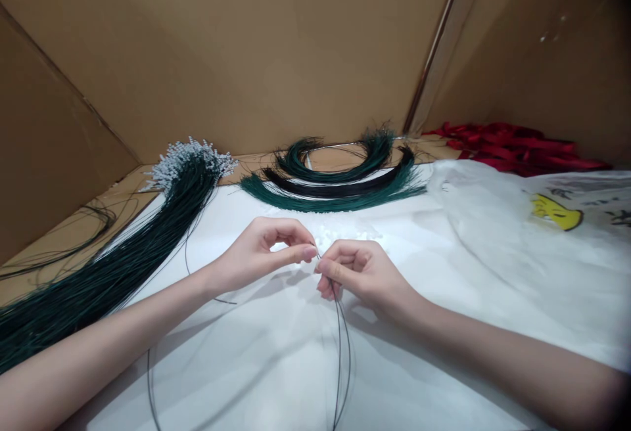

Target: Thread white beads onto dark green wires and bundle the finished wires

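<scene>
"Now, what is the head view presenting at its centre?"

"Two bare hands are meeting above a white sheet (276, 365). The left hand (256, 247) is pinching thin dark strands (339, 326) between thumb and forefinger, these tips pressing together. The right hand (369, 273) is gripping the same strands just beside, its thumb closing against the bent fingers"

"And where are the strands lying?"

"A short length is spanning the small gap between the two sets of fingertips; below the right hand, two lines are hanging, bowing slightly apart and nearing each other at the lower edge"

"Which things are surrounding the hands?"

"At left, a thick dark green bundle (142, 253) is stretching past the left forearm, its far end carrying a cluster of white tips (185, 155). Beyond the hands, a rear green bundle (340, 175), a black bundle (340, 191) and a front green bundle (335, 205) are lying in nested curves. Small whitish pieces (352, 226) are resting between these and the hands, too blurred for detail"

"What is occupying the right side and the background?"

"A translucent bag (503, 221) bearing a yellow print (557, 213) is spreading across the sheet, red ribbon (522, 148) is lying heaped behind it, and brown panels (296, 43) are enclosing the work surface"
</scene>
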